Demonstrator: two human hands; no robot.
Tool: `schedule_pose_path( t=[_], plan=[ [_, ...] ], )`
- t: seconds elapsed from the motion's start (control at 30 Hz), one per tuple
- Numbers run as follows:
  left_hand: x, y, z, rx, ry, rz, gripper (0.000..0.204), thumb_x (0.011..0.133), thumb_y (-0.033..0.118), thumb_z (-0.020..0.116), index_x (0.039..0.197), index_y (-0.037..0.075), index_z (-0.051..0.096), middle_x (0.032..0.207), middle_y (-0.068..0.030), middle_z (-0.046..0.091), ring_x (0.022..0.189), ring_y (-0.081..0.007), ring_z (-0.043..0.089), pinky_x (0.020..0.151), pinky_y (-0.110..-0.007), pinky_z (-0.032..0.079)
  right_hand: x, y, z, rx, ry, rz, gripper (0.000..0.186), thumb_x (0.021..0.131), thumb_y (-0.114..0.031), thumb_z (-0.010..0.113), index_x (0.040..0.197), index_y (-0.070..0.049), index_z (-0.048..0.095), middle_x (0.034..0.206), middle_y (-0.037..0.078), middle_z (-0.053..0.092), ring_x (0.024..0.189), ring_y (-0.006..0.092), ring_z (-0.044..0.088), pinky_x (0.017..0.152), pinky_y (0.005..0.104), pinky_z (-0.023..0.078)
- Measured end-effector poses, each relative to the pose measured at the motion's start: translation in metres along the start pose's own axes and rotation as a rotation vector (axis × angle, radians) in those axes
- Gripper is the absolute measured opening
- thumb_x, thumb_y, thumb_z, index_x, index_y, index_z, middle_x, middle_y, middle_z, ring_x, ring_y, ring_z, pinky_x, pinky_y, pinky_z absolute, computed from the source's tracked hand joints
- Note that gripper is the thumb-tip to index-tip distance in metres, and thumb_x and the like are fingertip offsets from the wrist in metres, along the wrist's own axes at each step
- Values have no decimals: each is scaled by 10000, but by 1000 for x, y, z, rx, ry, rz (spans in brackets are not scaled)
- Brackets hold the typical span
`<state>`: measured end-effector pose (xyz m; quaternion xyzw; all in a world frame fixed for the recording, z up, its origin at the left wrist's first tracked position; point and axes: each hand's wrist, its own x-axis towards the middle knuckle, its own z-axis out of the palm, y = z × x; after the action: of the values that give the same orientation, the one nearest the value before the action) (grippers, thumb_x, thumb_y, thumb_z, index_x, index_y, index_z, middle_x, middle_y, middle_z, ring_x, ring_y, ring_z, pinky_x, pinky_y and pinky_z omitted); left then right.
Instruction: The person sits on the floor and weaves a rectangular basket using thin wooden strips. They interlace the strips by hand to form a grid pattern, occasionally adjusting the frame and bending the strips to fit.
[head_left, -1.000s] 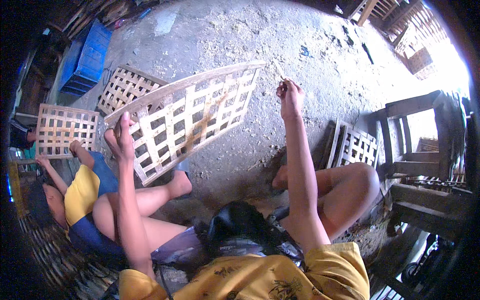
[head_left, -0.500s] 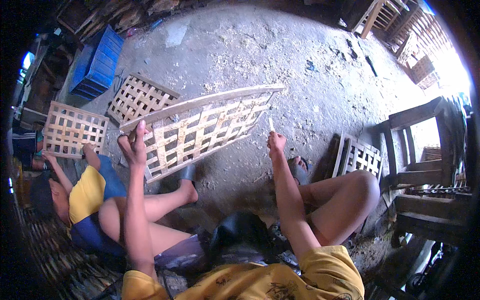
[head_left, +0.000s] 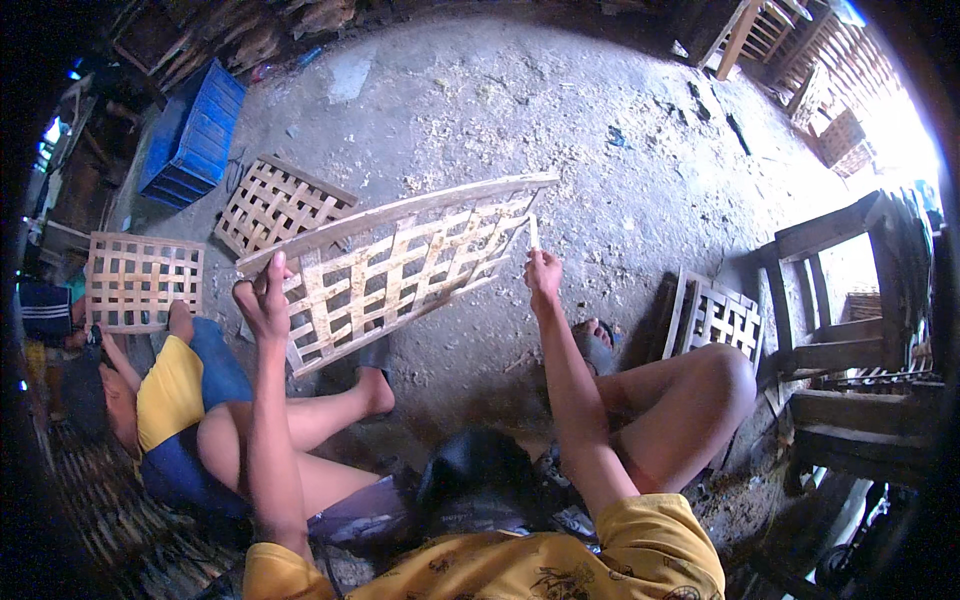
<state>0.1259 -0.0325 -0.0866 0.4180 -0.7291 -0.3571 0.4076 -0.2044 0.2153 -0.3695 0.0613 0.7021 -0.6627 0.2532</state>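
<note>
Gripping, left hand [head_left: 265,305]: fingers curled on lattice panel [head_left: 400,265] edge.
Right hand [head_left: 543,272]: pinched thin strip [head_left: 533,232].
Floor [head_left: 520,110]: dusty concrete, littered.

We wear a yellow short-sleeved shirt [head_left: 560,570] with dark printed patterns, and our forearms, hands, legs and feet are bare.

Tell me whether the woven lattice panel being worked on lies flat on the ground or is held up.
Held up and tilted. The left hand grips the lattice panel at its lower left end, the right hand touches its right side; the floor shows beyond.
</note>
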Motion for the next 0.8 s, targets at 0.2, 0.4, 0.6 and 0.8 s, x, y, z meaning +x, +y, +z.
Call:
schedule_pose_path(
  t=[0.2,0.4,0.6,0.8],
  plan=[
    [3,-18,-13,72,47,6,526,963,423,704,678,-19,692,626,-61,656,553,-133,558,582,-319,429,-29,-9,34,103,-151,-83,306,1056,-288,584,936,-18,665,583,-36,470,472,73,416,433,270,307],
    [-1,-12,-9,-30,29,20,466,951,373,731,701,-19,700,655,-53,683,608,-131,600,625,-324,460,-20,-6,22,41,30,-115,376,1055,-276,549,938,33,728,674,8,580,602,102,504,551,311,382],
    [4,-11,4,-46,-40,51,416,952,349,743,771,-25,725,725,-66,720,704,-132,655,707,-319,504,9,-9,11,-69,204,-256,323,990,-295,618,838,-26,713,616,-25,516,524,88,451,489,299,332],
    [-7,-4,-11,-87,-7,172,370,939,314,778,957,-55,768,849,-85,756,789,-156,695,767,-333,543,-28,-10,14,-240,197,-123,390,957,-331,625,754,-2,682,627,0,529,589,100,447,535,349,345]
  ],
)
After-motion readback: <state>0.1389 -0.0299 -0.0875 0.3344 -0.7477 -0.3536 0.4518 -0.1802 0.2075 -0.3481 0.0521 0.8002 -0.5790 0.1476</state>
